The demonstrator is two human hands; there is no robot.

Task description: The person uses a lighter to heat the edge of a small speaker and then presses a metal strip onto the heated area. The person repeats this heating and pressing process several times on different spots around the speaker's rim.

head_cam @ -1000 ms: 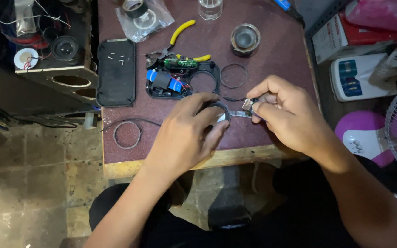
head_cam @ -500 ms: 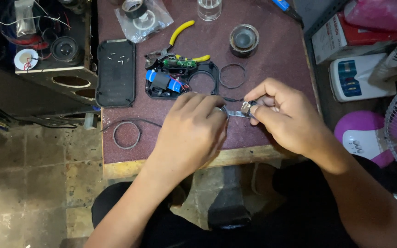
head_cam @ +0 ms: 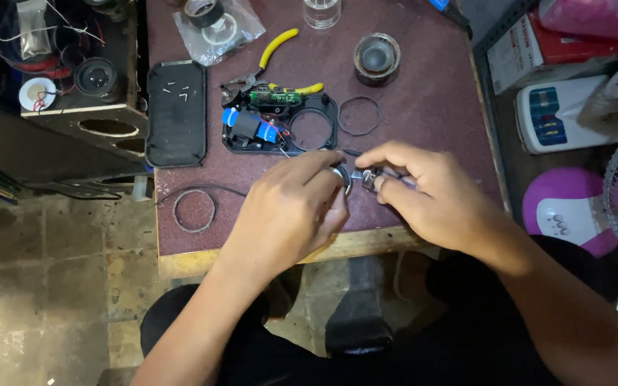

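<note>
left hand (head_cam: 291, 211) closed over round metal part (head_cam: 342, 176) | right hand (head_cam: 423, 193) pinching small tool (head_cam: 366, 177) | open casing (head_cam: 280, 125), pliers (head_cam: 270, 68) behind

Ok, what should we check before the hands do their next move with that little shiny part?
1. Left hand grips the round metal part: ok.
2. Right hand pinches the small silver piece: ok.
3. The two pieces line up: cannot tell, fingers hide the joint.
4. Opened black housing lies apart from the hands: ok.
5. Yellow-handled pliers within reach on the table: ok.
6. Loose screws stay on the black cover: ok.
</note>
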